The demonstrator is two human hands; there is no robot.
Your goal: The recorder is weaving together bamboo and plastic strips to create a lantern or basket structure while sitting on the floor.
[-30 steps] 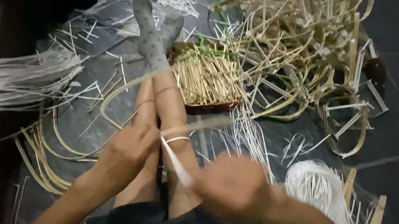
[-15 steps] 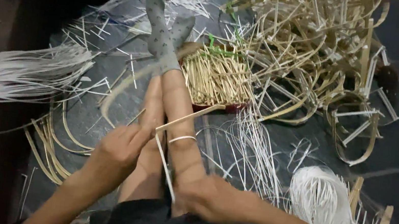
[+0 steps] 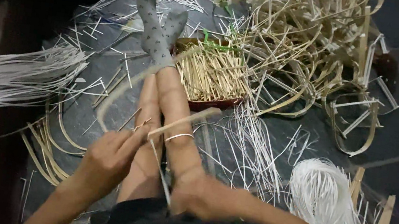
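Observation:
I sit on the floor with my bare legs (image 3: 170, 103) stretched out and grey socks (image 3: 157, 24) on my feet. My left hand (image 3: 108, 159) pinches a flat tan cane strip (image 3: 185, 119) that curves into a loop over my shins. My right hand (image 3: 198, 196) is closed on a thin white strand (image 3: 160, 171) that runs up to where my left fingers hold the cane. A white strand band (image 3: 179, 136) wraps the strip just past my left fingertips.
A shallow red tray of short tan sticks (image 3: 212, 75) lies right of my feet. A tangled heap of cane hoops (image 3: 310, 49) fills the upper right. White strand bundles lie at left (image 3: 14, 77) and lower right (image 3: 326, 200). Curved cane strips (image 3: 45, 153) lie beside my left arm.
My right hand has pulled the white strand down and back toward my body. The view has shifted slightly; my left hand stays pinched on the cane strip.

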